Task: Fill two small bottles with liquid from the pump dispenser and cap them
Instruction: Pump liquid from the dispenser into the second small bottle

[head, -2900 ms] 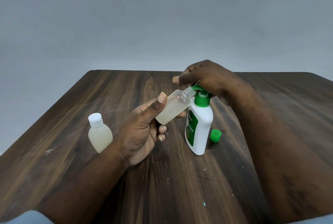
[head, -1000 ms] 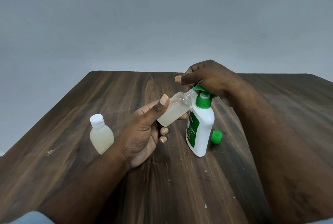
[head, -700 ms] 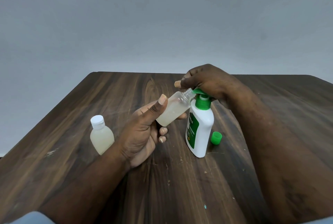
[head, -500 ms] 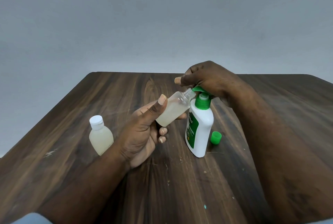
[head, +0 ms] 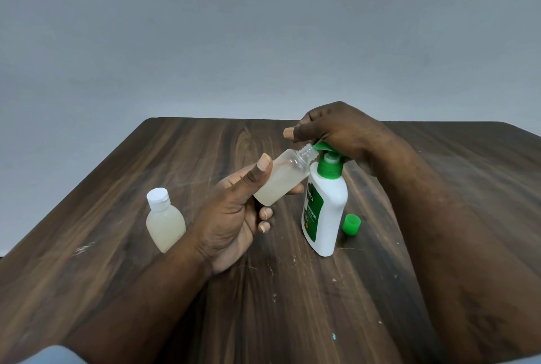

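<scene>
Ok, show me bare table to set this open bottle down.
Bare wood lies between the capped bottle and the far table edge, and in the near middle between the two forearms. It is crowded round the pump dispenser: the green cap sits right of it, the left hand holds the open bottle at its spout, the right hand grips its top.

Wood table (head: 292, 305) — capped sm. bottle (head: 165, 224), pump dispenser (head: 328, 211), green cap (head: 351, 224).
</scene>
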`<state>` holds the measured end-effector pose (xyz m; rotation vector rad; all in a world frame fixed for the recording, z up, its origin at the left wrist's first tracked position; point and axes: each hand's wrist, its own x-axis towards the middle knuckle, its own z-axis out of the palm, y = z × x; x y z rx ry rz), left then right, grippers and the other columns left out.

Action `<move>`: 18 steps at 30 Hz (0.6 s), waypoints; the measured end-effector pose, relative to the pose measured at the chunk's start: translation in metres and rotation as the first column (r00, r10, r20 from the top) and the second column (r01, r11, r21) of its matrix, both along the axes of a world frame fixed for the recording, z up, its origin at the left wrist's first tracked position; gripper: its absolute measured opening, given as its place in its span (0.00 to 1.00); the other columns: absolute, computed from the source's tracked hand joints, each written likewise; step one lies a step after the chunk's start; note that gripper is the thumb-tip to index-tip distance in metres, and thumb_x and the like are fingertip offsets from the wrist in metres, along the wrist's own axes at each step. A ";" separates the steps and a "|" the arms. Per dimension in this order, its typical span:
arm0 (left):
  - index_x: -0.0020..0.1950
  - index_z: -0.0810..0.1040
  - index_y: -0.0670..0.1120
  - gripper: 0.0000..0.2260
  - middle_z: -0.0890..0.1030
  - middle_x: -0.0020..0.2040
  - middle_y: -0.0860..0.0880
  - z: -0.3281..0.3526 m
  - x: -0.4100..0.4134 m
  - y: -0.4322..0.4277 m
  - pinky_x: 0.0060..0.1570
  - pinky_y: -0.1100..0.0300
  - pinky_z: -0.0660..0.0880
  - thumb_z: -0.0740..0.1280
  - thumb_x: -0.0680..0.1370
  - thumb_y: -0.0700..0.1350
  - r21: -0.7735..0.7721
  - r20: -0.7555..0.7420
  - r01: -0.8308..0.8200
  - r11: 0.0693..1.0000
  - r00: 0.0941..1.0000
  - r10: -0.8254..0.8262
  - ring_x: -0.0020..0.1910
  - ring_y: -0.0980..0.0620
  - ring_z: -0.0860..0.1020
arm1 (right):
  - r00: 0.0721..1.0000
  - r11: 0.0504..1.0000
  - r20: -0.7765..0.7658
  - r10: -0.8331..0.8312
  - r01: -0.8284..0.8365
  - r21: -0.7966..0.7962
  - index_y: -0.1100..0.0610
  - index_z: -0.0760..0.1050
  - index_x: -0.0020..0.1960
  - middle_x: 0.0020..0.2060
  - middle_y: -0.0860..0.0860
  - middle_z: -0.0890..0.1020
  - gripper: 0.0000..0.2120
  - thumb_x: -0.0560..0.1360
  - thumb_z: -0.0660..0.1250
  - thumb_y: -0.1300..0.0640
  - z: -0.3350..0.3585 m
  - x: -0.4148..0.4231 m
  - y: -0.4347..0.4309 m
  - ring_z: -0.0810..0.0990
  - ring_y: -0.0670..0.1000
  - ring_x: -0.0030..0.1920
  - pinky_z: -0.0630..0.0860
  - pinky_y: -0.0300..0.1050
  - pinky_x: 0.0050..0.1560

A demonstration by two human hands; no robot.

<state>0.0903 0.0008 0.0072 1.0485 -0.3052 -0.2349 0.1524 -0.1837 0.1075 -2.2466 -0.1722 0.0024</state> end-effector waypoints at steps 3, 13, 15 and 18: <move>0.56 0.87 0.50 0.20 0.85 0.52 0.37 -0.001 0.001 0.000 0.25 0.65 0.69 0.72 0.71 0.61 -0.006 0.000 -0.002 1.000 1.000 0.002 0.28 0.58 0.70 | 1.000 1.000 -0.003 -0.005 0.005 0.012 0.63 0.81 0.47 0.39 0.53 0.81 0.16 0.75 0.77 0.50 0.002 0.000 -0.001 0.76 0.52 0.38 0.75 0.47 0.43; 0.57 0.87 0.50 0.19 0.85 0.53 0.37 -0.002 0.001 0.001 0.25 0.66 0.70 0.70 0.74 0.61 0.008 0.003 0.001 1.000 1.000 -0.001 0.28 0.58 0.70 | 1.000 1.000 -0.015 -0.009 0.009 -0.001 0.60 0.83 0.45 0.49 0.59 0.87 0.12 0.74 0.77 0.51 -0.003 0.001 0.000 0.79 0.53 0.42 0.75 0.51 0.47; 0.57 0.87 0.50 0.19 0.85 0.53 0.37 -0.001 0.000 0.001 0.25 0.66 0.70 0.71 0.74 0.61 0.003 0.000 0.002 1.000 1.000 -0.002 0.28 0.58 0.70 | 1.000 1.000 -0.002 -0.004 0.004 -0.008 0.58 0.82 0.43 0.42 0.55 0.85 0.11 0.75 0.77 0.50 -0.001 0.000 0.000 0.77 0.51 0.40 0.74 0.50 0.45; 0.57 0.87 0.50 0.21 0.85 0.53 0.37 -0.001 0.001 0.002 0.25 0.66 0.70 0.72 0.71 0.61 0.000 -0.003 0.002 1.000 1.000 -0.002 0.28 0.58 0.70 | 1.000 1.000 0.002 -0.006 0.006 0.013 0.59 0.82 0.45 0.38 0.53 0.81 0.12 0.75 0.77 0.50 0.002 0.000 -0.001 0.76 0.51 0.38 0.74 0.47 0.42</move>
